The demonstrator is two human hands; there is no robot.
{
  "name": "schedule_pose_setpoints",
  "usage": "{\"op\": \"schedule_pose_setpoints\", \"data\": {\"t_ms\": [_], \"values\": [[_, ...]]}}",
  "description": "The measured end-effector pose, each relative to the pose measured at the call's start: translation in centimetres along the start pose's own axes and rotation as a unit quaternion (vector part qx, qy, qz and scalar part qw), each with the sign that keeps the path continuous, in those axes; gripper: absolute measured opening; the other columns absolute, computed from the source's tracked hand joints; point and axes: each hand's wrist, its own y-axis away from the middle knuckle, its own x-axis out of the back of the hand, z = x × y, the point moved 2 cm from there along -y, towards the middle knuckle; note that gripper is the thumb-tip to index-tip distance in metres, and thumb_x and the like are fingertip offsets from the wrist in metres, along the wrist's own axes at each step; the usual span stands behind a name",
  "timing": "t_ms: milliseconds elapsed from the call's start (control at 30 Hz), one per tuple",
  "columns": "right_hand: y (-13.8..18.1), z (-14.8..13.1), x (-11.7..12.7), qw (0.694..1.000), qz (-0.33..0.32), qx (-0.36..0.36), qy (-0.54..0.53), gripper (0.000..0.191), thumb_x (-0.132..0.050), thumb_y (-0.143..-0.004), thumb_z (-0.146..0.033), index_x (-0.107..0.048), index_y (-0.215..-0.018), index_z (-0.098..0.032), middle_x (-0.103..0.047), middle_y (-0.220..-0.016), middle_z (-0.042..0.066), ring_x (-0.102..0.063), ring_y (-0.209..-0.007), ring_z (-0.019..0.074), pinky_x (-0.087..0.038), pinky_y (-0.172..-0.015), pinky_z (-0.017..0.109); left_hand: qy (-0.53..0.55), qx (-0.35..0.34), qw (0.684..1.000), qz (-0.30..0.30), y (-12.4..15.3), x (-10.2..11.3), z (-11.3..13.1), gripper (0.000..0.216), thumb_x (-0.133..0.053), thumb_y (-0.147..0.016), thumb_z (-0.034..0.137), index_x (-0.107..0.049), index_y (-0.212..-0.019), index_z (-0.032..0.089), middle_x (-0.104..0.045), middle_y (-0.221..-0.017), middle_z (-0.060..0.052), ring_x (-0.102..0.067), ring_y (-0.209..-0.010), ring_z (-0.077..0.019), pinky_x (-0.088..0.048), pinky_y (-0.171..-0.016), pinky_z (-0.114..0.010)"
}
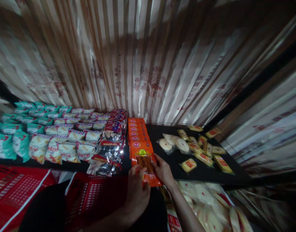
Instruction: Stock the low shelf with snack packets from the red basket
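Observation:
An orange snack packet point(143, 150) with a clear window, brown strips showing through it, lies at the front of a row of overlapping orange packets point(135, 125). My left hand point(137, 190) is at its lower left, fingers bent over the window and closed on the packet. At the packet's right edge, my right hand point(164, 170) grips it with the fingertips on the side; part of its grip is hidden. Just left of the row is a stack of shiny dark red and silver packets point(113, 138).
White puffed-snack bags point(66, 151) and teal bags point(21, 145) stand in rows at the left of the black shelf point(148, 127). Round white wrapped cakes point(182, 145) and small yellow packets point(188, 165) lie loose on the right. Red baskets point(90, 193) sit below; striped sheeting point(148, 64) hangs behind.

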Motion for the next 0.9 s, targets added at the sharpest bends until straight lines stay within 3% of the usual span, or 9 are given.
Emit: {"op": "schedule_pose_setpoints", "data": {"t_ms": [167,400,600,767,900], "values": [[0.0,-0.5,0.1,0.999,-0.003,0.009,0.036,0.048,-0.044,-0.083,-0.031,-0.053,-0.124,-0.010,-0.059,-0.123,0.014,-0.058,-0.111,0.0221,-0.041,-0.099,0.034,-0.146,-0.107,0.983,-0.015,-3.0,-0.8,1.9,0.050,-0.048,-0.072,0.012,-0.057,-0.121,0.019,-0.032,-0.146,-0.009,-0.019,-0.137,-0.0296,-0.017,-0.112,-0.046],[0.0,-0.6,0.0,0.997,-0.021,0.008,0.080,0.051,-0.042,-0.084,-0.031,-0.050,-0.127,-0.006,-0.058,-0.123,0.016,-0.058,-0.110,0.0222,-0.041,-0.098,0.031,-0.209,-0.105,0.972,-0.004,-8.0,-2.4,0.3,0.047,-0.047,-0.081,0.024,-0.052,-0.128,0.021,-0.035,-0.146,-0.006,-0.014,-0.139,-0.0308,-0.011,-0.113,-0.050],[-0.2,-1.2,0.3,0.993,0.018,0.046,0.107,0.047,-0.038,-0.085,-0.034,-0.057,-0.119,-0.007,-0.060,-0.110,0.017,-0.060,-0.099,0.0240,-0.045,-0.092,0.035,-0.229,-0.096,0.969,-0.008,-8.7,-3.3,-1.1,0.049,-0.047,-0.082,0.028,-0.049,-0.130,0.018,-0.033,-0.146,-0.010,-0.016,-0.138,-0.0319,-0.011,-0.113,-0.050],[-2.1,-0.8,0.0,0.993,0.076,0.089,-0.009,0.045,-0.036,-0.086,-0.035,-0.058,-0.115,-0.010,-0.060,-0.117,0.015,-0.055,-0.110,0.0219,-0.040,-0.100,0.036,-0.249,-0.106,0.963,0.008,-8.6,-3.7,-1.4,0.050,-0.047,-0.082,0.030,-0.049,-0.130,0.017,-0.034,-0.146,-0.011,-0.018,-0.137,-0.0330,-0.012,-0.112,-0.052],[-3.8,0.3,-1.2,0.989,0.104,0.089,-0.062,0.045,-0.036,-0.085,-0.039,-0.060,-0.112,-0.013,-0.062,-0.118,0.014,-0.056,-0.111,0.0226,-0.040,-0.100,0.041,-0.271,-0.121,0.955,0.015,-8.5,-4.0,-1.7,0.058,-0.050,-0.080,0.045,-0.047,-0.131,0.018,-0.035,-0.145,-0.012,-0.020,-0.136,-0.0349,-0.017,-0.110,-0.055]]}}
